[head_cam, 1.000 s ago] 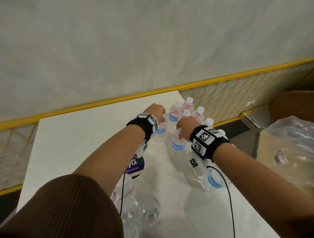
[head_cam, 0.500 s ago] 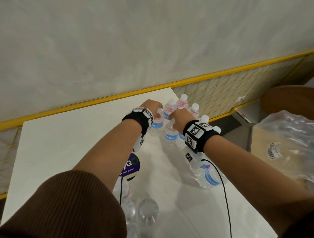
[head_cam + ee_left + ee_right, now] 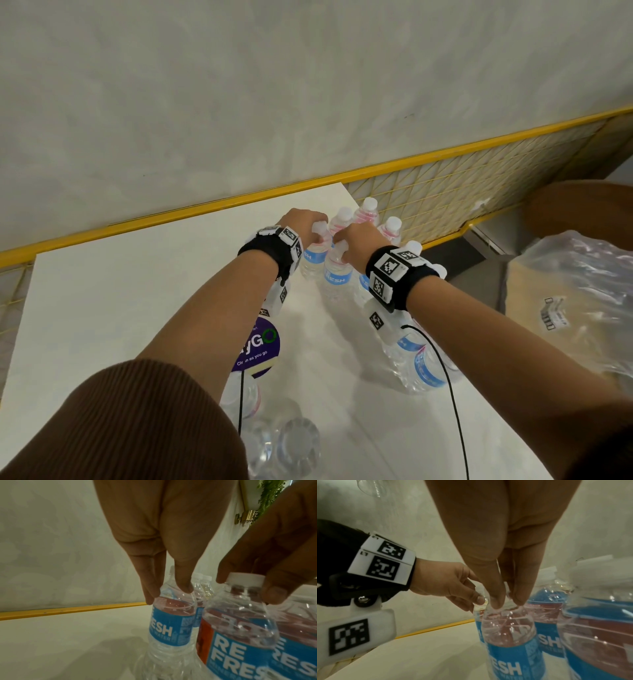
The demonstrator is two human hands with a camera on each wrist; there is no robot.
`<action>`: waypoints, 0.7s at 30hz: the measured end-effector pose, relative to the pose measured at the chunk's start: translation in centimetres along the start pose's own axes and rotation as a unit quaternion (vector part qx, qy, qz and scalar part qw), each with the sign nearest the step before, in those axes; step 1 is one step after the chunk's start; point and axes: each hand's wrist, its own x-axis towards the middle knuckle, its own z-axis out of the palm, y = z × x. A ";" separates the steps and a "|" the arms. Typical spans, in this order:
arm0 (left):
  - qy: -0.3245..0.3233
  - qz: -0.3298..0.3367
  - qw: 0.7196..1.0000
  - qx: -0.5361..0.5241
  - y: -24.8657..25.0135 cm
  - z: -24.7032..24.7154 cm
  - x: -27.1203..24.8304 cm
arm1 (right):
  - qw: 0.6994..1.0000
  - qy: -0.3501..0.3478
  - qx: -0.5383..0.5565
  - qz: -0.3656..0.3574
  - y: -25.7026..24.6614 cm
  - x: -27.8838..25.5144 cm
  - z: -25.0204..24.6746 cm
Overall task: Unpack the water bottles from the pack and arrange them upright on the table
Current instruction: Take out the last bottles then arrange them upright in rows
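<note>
Several clear water bottles with blue labels stand upright at the far right of the white table [image 3: 120, 308]. My left hand [image 3: 310, 228] pinches the cap of one standing bottle [image 3: 313, 260]. In the left wrist view my left hand [image 3: 169, 595] reaches down over that bottle [image 3: 171, 626]. My right hand [image 3: 342, 245] pinches the cap of the neighbouring bottle [image 3: 337, 277], seen close up in the right wrist view under the right hand [image 3: 506, 603] as a bottle [image 3: 511, 649]. More bottles lie on their sides near me [image 3: 423, 368], some in the wrap [image 3: 284, 445].
A purple round label [image 3: 258, 346] lies under my left forearm. Crumpled clear plastic [image 3: 575, 308] sits off the table's right edge beside a brown seat [image 3: 582, 205]. A yellow rail with mesh [image 3: 428, 192] runs behind the table along the wall.
Both hands keep their hold on the bottle tops. The two held bottles have edged slightly farther away, toward the standing group, and my view has shifted a little.
</note>
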 end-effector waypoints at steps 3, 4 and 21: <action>0.005 -0.016 1.000 -0.026 0.1 0.2 0.1 | 1.000 0.004 0.009 -0.015 0.1 0.0 0.1; 0.003 -0.017 0.999 -0.030 0.1 0.3 0.1 | 1.000 0.005 0.017 -0.011 0.1 0.0 0.1; 0.014 -0.059 0.998 -0.014 -1.1 1.9 1.9 | 0.992 0.055 0.111 0.021 0.7 -0.4 1.6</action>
